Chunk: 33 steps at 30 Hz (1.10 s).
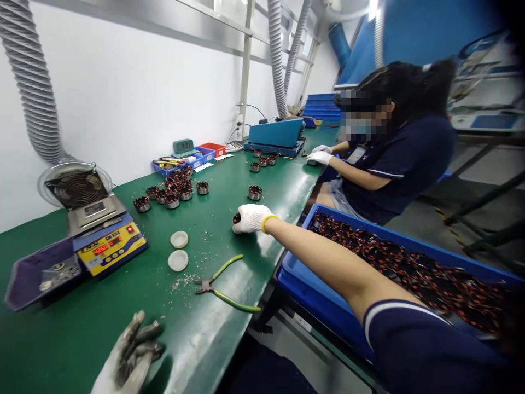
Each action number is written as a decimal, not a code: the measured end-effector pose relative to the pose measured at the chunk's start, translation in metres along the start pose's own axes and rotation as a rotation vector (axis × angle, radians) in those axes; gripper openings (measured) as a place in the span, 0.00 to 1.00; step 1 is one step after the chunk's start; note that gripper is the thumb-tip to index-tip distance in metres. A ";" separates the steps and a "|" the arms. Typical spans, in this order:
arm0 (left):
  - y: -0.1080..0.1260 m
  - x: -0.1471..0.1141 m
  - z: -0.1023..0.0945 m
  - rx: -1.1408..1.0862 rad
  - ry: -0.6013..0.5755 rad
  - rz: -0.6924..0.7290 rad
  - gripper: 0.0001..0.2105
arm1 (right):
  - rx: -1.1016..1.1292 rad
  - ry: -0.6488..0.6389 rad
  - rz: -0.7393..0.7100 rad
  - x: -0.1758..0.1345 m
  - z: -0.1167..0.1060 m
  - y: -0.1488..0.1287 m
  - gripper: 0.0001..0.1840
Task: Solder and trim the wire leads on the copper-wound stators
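Observation:
My right hand [252, 219], in a white glove with a yellow cuff, is closed around a motor stator [237, 218] on the green bench; most of the stator is hidden by the fingers. At the lower left, my left hand [130, 353] hovers over the bench near its front edge. Its glove has dark, soiled fingers, loosely bent and apart, with nothing in them. Between the hands lie green-handled cutting pliers [213, 284], jaws pointing left, beside scattered clippings [182, 283]. Another stator [255, 192] stands just beyond my right hand.
Several stators [172, 200] cluster toward the wall, near two white round dishes [178, 260]. A yellow-and-blue soldering unit [110, 246] and purple tray [41, 268] stand left. At right, a blue bin [295, 262] holds many stators; a co-worker [394, 148] sits beyond it.

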<state>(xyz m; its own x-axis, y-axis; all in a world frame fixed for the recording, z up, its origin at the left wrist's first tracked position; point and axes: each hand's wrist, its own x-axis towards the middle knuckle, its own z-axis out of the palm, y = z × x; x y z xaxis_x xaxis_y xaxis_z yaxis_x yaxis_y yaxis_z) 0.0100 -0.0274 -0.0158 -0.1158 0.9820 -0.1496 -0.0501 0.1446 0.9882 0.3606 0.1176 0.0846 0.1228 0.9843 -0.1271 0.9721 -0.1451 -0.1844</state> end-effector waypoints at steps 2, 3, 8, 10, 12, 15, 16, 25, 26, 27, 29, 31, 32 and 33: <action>0.003 -0.001 -0.001 -0.030 -0.040 -0.079 0.40 | 0.019 -0.004 -0.101 -0.027 0.002 -0.015 0.26; 0.006 -0.004 -0.002 -0.054 -0.082 -0.129 0.40 | 0.044 -0.020 -0.181 -0.043 0.004 -0.026 0.28; 0.039 -0.025 -0.001 -0.146 -0.500 -0.154 0.37 | 0.364 -0.165 -1.134 -0.114 0.019 -0.096 0.31; 0.054 -0.030 -0.001 0.076 -0.560 -0.083 0.25 | 0.377 -0.173 -1.446 -0.127 0.024 -0.118 0.28; 0.062 -0.030 -0.002 0.192 -0.489 -0.018 0.17 | 0.374 -0.085 -1.539 -0.132 0.032 -0.128 0.28; 0.053 -0.026 -0.003 0.098 -0.226 0.036 0.21 | 0.494 0.172 -1.171 -0.137 0.057 -0.124 0.34; 0.047 -0.025 -0.002 0.051 -0.150 0.030 0.25 | 0.547 0.243 -1.006 -0.141 0.069 -0.121 0.38; 0.024 -0.042 0.014 0.047 -0.120 0.036 0.34 | 0.857 0.186 -0.644 -0.169 0.145 -0.150 0.43; 0.023 -0.042 0.012 0.061 -0.141 0.052 0.34 | 0.892 0.158 -0.629 -0.167 0.145 -0.150 0.42; 0.021 -0.042 0.010 0.047 -0.132 0.073 0.34 | 0.927 0.119 -0.636 -0.164 0.143 -0.149 0.41; 0.017 -0.040 0.007 -0.047 -0.048 0.123 0.31 | 0.989 0.011 -0.714 -0.161 0.141 -0.144 0.41; 0.015 -0.037 0.007 -0.143 0.061 0.148 0.23 | 1.012 -0.093 -0.829 -0.160 0.139 -0.138 0.41; 0.015 -0.036 0.007 -0.163 0.103 0.146 0.20 | 1.000 -0.124 -0.873 -0.161 0.139 -0.136 0.40; 0.016 -0.034 0.007 -0.167 0.139 0.143 0.19 | 0.975 -0.140 -0.908 -0.162 0.138 -0.134 0.39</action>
<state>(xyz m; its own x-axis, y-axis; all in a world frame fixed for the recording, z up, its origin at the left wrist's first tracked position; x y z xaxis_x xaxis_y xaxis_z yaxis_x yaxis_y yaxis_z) 0.0198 -0.0582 0.0050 -0.2677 0.9632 -0.0231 -0.1852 -0.0279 0.9823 0.1825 -0.0364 -0.0044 -0.5642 0.7599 0.3228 0.1520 0.4799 -0.8641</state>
